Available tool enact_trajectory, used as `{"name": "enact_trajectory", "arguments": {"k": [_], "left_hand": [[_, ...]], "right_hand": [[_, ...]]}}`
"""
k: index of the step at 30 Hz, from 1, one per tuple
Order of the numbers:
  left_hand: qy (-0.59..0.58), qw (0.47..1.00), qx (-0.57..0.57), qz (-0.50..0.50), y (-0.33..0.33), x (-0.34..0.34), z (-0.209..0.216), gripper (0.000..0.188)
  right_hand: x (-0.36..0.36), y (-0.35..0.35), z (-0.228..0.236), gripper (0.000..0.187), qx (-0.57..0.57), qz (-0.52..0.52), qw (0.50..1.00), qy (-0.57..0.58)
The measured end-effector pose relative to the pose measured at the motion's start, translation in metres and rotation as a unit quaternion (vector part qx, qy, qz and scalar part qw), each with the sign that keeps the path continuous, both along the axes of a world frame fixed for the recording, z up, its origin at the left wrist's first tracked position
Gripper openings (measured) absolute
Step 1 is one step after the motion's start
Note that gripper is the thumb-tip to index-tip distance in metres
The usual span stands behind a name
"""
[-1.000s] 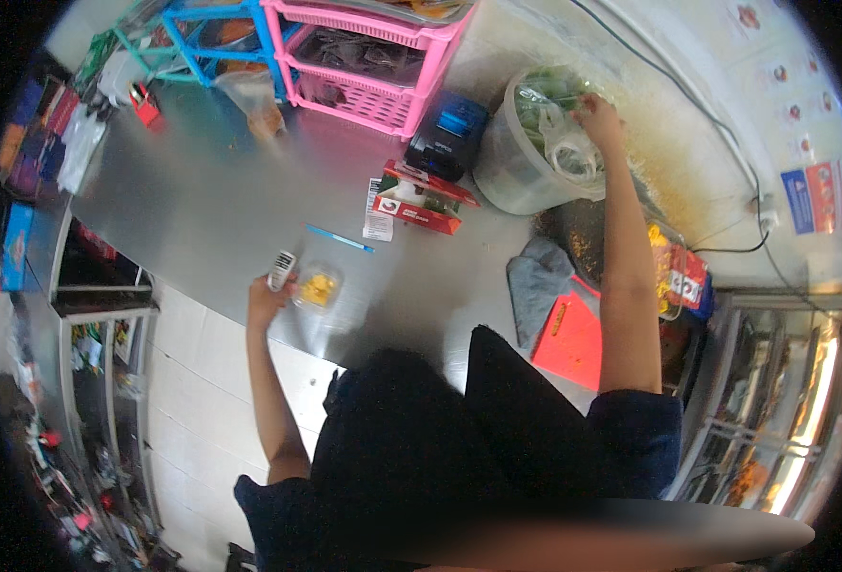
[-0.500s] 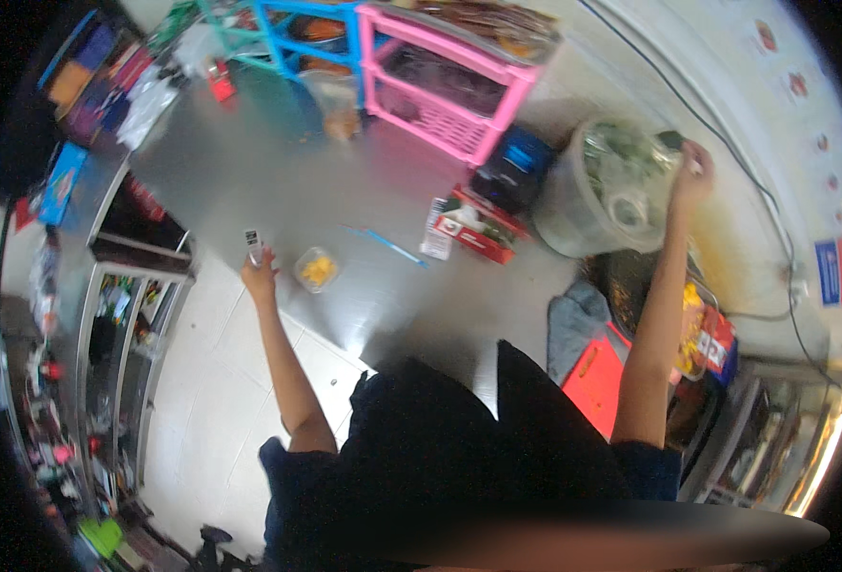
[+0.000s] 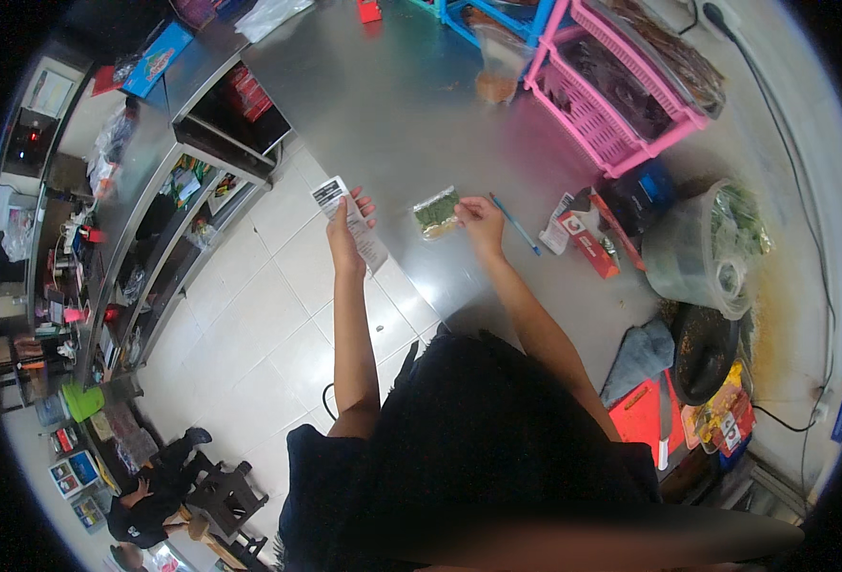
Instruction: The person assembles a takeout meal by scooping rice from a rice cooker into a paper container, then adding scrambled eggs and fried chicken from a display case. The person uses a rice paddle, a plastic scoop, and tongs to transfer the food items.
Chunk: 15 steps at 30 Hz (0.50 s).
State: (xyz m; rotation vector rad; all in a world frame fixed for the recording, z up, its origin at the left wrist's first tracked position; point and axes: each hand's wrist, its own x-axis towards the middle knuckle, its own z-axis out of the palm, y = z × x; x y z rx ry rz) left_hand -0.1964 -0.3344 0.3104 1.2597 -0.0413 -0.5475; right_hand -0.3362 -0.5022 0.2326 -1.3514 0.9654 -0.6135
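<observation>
My left hand [image 3: 346, 229] holds up a long white paper slip [image 3: 349, 221] over the edge of the steel counter [image 3: 392, 105]. My right hand [image 3: 481, 221] rests on the counter with its fingertips touching a small clear bag of green and yellow contents [image 3: 436, 214]. A blue pen [image 3: 514, 223] lies just right of that hand.
Red and white packets [image 3: 585, 233] lie to the right, beside a clear plastic tub of greens [image 3: 711, 253]. A pink basket rack [image 3: 626, 91] stands at the back. A dark pan [image 3: 705, 353], grey cloth [image 3: 638, 357] and red board [image 3: 642, 422] sit lower right. Shelves [image 3: 144, 248] stand left; a person [image 3: 154, 491] sits far below.
My right hand has come away from the tub of greens and now touches the small bag. My left hand has lifted the paper slip. The view has shifted left.
</observation>
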Motion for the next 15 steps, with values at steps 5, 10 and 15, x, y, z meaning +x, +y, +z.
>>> {"name": "enact_trajectory", "arguments": {"k": [5,10,15], "left_hand": [[0.057,0.993,-0.075,-0.065,-0.010,-0.009,0.011,0.054],[0.126,0.956,-0.207,-0.164,-0.050,-0.035,0.036,0.064],[0.208,0.868,-0.336,-0.301,-0.082,-0.082,0.075,0.072]], "right_hand": [[-0.003,0.010,-0.012,0.022,-0.140,-0.008,0.989,0.039],[-0.020,0.009,-0.006,0.023,-0.192,-0.058,0.980,0.011],[-0.099,0.017,0.016,0.023,-0.155,-0.124,0.980,0.023]]}}
